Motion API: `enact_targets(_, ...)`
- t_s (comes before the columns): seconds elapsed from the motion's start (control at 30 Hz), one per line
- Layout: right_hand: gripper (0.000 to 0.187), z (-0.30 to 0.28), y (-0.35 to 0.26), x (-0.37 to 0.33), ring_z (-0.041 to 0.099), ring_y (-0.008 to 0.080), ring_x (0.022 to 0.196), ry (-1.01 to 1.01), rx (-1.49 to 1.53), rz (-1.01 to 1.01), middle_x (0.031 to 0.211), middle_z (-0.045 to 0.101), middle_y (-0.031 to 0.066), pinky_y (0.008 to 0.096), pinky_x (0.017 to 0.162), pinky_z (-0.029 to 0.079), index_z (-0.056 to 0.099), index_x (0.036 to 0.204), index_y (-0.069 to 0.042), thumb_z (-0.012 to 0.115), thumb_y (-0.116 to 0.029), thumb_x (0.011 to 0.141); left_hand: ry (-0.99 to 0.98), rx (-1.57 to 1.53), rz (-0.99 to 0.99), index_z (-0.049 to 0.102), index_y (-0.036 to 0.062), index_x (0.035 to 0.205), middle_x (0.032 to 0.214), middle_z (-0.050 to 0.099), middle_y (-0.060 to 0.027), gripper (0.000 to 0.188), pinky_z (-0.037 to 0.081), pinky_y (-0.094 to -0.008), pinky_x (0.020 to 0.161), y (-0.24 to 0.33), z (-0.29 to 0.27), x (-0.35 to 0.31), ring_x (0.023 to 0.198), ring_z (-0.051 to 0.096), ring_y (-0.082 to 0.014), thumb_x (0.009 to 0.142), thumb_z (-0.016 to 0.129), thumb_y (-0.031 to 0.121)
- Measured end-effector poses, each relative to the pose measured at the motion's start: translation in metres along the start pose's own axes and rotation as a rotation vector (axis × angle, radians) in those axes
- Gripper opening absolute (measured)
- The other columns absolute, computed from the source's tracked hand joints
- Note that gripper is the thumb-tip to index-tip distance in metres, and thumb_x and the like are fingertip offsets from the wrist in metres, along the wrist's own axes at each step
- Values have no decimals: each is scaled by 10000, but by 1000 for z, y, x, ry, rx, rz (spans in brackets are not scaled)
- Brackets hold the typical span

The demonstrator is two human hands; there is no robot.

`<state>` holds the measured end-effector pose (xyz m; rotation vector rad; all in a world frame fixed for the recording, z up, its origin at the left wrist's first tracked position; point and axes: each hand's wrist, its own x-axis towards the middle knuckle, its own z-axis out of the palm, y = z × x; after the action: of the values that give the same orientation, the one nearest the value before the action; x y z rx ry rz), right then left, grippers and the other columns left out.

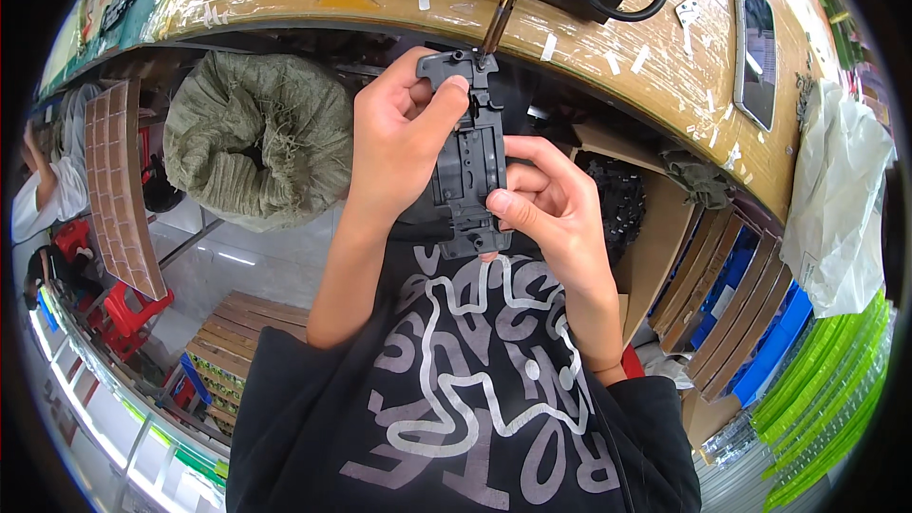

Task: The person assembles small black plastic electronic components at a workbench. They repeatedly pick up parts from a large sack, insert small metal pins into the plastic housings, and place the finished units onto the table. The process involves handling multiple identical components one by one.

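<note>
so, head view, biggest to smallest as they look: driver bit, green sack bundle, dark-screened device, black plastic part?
1. Green sack bundle
2. Black plastic part, partly covered
3. Dark-screened device
4. Driver bit

Apparent size only; camera distances differ.

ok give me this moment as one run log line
left hand: holds black plastic part near upper end | right hand: holds its lower side | driver bit: at upper end, contact unclear
</note>
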<state>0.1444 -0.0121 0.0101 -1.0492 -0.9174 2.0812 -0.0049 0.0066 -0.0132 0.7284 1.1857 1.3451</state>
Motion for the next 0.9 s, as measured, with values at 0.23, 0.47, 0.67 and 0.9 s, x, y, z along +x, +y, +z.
enact_targets(0.23,323,0,-2,0,540,93,644,-16,11,-9,766,570,72,210,506,483,436,1073,41,560,-5,779,9,13,-17,522,2,823,646,520,28,47,319,-148,457,1,-1,0,543,409,11,794,512,39)
enact_targets(0.47,322,0,-2,0,543,93,634,-15,43,1,736,565,73,215,499,481,433,1066,47,564,-6,776,18,12,-4,519,-2,838,674,525,26,62,337,-148,484,0,1,-1,573,425,4,811,508,52)
enact_targets(0.67,305,-23,20,-3,534,88,580,-16,19,48,670,532,34,232,454,492,445,1036,59,572,-24,771,-18,396,-158,527,10,910,711,526,13,126,366,-171,520,4,-5,-8,609,455,-27,839,507,112)
enact_targets(0.9,385,-142,96,-26,573,176,562,510,124,18,707,552,94,258,491,499,408,1099,49,565,-91,776,-490,602,631,539,30,935,889,540,-74,248,429,-252,629,89,-17,-82,695,518,-156,796,491,229)
